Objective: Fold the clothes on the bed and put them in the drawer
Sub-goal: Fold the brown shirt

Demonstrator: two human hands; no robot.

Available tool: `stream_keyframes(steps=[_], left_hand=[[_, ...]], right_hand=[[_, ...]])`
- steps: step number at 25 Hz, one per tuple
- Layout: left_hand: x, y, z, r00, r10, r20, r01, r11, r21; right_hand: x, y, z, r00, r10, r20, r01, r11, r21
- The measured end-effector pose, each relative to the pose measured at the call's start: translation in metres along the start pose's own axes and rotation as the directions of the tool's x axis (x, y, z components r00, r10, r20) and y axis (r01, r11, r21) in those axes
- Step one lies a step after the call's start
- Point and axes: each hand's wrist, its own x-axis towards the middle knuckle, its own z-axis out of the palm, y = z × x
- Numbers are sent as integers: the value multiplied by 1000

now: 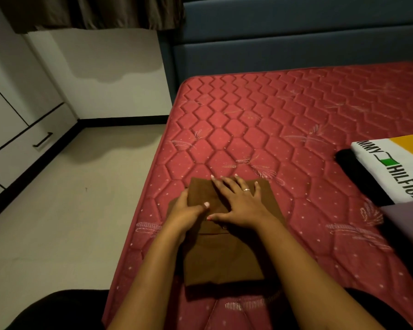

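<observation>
Beneath the brown garment [224,256] and carrying it: red quilted mattress [272,120] of the bed, spreading far beyond the garment and off to its right. Beyond the garment, at the far end of the bed: padded blue headboard [296,44]. Left of the garment, off the bed: pale floor [57,210]. Past that, well apart from the garment: white cabinet [7,115] with a drawer [22,148], closed, black handle [43,140] on its front. Far beyond and left of the garment, up high: hem of a dark curtain [93,13].

The garment itself: near the left edge of the mattress, close to the person, partly folded, far part doubled back as a flap over the near part.

Well to the right of the garment: white shirt [391,167] with dark lettering and a yellow band, lying over a black cloth [353,172]. Nearer than those, likewise right of the garment: corner of a greyish-purple cloth [408,225], cut off by the picture edge.

On the garment's flap: both hands. Flat on it, the right hand [241,203], fingers straight and spread, pressing the cloth down, ring [246,189] on one finger. At the flap's left edge, the left hand [188,210], thumb on top, fingers tucked under and hidden, gripping the fold.
</observation>
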Motion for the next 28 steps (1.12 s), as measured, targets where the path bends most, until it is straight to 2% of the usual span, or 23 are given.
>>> stream_keyframes(steps=[3, 6, 9, 11, 13, 15, 17, 19, 20, 23, 24, 28], left_hand=[[7, 3, 0, 983, 128, 129, -137, 988, 69], [9, -4, -8, 958, 246, 145, -259, 963, 75], [14, -10, -12, 955, 294, 42, -297, 952, 69], [22, -15, -13, 943, 324, -76, -301, 928, 220], [26, -16, -12, 900, 389, -197, -267, 848, 457], [22, -16, -5, 843, 467, -269, -176, 711, 681], [12, -15, 17, 852, 489, -188, -134, 551, 824], [3, -27, 45, 881, 472, -43, -221, 488, 844], [2, -34, 55, 897, 441, -3, -234, 483, 844], [14, -62, 60, 925, 377, 50, -223, 430, 875], [18, -68, 57, 919, 391, 52, -225, 410, 884], [29, -75, 55, 902, 429, 54, -232, 373, 898]], right_hand=[[14, 4, -24, 999, 21, -36, -16, 991, 136], [22, 14, -43, 996, 75, 53, -81, 991, 106], [18, 26, -38, 988, 136, 67, -144, 982, 126], [18, 30, -30, 987, 156, -33, -150, 980, 134], [20, 31, -18, 971, 205, -122, -199, 978, 59], [22, 29, -3, 939, 241, -244, -274, 956, -107], [23, 22, 8, 904, 207, -374, -295, 935, -197], [22, 10, 10, 893, 124, -432, -217, 961, -174], [20, 3, 11, 916, 79, -394, -145, 980, -139], [8, -5, 28, 992, -37, -123, 23, 994, -111], [4, -3, 36, 996, -34, -79, 23, 991, -133], [4, 12, 46, 988, 130, -84, -140, 982, -123]])
